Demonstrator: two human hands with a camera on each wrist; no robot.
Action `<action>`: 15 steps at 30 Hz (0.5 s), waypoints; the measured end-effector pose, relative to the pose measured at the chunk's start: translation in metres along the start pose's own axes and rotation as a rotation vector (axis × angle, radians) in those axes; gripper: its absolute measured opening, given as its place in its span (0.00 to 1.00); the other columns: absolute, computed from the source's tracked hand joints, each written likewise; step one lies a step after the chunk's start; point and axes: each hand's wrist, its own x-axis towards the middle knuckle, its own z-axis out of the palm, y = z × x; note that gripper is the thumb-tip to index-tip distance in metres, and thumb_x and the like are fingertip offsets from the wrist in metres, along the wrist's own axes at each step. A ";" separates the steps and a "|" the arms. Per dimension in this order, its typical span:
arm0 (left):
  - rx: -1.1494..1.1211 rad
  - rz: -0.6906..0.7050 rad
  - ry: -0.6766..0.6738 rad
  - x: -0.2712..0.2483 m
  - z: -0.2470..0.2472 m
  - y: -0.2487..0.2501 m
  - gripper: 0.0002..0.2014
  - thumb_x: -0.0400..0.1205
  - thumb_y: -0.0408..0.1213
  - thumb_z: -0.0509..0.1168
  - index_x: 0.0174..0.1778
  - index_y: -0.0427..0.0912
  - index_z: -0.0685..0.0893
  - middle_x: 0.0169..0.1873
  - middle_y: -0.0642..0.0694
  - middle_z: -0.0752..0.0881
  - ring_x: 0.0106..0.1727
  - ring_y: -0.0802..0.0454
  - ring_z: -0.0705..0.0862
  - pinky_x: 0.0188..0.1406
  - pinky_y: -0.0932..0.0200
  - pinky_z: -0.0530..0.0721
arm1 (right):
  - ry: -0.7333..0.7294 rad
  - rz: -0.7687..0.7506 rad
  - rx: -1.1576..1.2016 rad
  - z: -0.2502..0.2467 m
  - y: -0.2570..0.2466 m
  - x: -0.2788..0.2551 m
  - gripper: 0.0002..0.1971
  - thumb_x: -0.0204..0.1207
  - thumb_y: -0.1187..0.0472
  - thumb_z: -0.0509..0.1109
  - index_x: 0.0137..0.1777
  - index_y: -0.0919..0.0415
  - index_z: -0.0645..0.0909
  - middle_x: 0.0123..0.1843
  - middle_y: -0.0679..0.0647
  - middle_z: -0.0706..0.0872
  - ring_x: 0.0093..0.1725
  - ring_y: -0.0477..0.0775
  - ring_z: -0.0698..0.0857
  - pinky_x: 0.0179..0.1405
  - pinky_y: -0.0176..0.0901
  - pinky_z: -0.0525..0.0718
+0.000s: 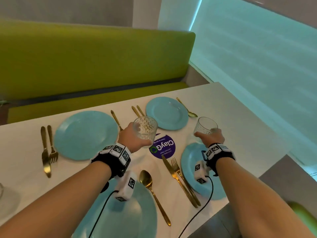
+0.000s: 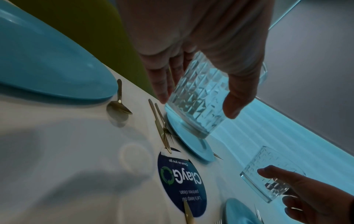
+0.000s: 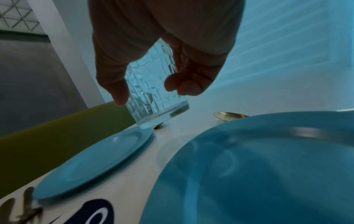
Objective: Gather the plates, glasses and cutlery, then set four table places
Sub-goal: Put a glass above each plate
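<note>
My left hand (image 1: 133, 137) grips a clear patterned glass (image 1: 145, 128) above the middle of the white table (image 1: 240, 117); the left wrist view shows that glass (image 2: 199, 98) tilted in the air between thumb and fingers. My right hand (image 1: 211, 137) holds a second glass (image 1: 205, 126) above the near right blue plate (image 1: 190, 162). The right wrist view shows this glass (image 3: 155, 97) off the table. Blue plates lie at the far left (image 1: 85, 134), far right (image 1: 167, 113) and near left (image 1: 140, 215), each with gold cutlery beside it.
A round purple sticker (image 1: 163, 148) marks the table's middle. A green bench (image 1: 85, 66) runs along the far side. A pale blind (image 1: 257, 57) covers the right wall. Part of another glass (image 1: 1, 188) shows at the left edge.
</note>
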 end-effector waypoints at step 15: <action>-0.032 -0.084 -0.033 0.042 0.047 0.018 0.45 0.62 0.44 0.82 0.73 0.44 0.70 0.70 0.46 0.79 0.69 0.46 0.79 0.62 0.55 0.80 | -0.027 0.111 0.094 0.030 0.005 0.073 0.45 0.58 0.49 0.83 0.73 0.62 0.67 0.71 0.62 0.77 0.72 0.64 0.76 0.71 0.56 0.76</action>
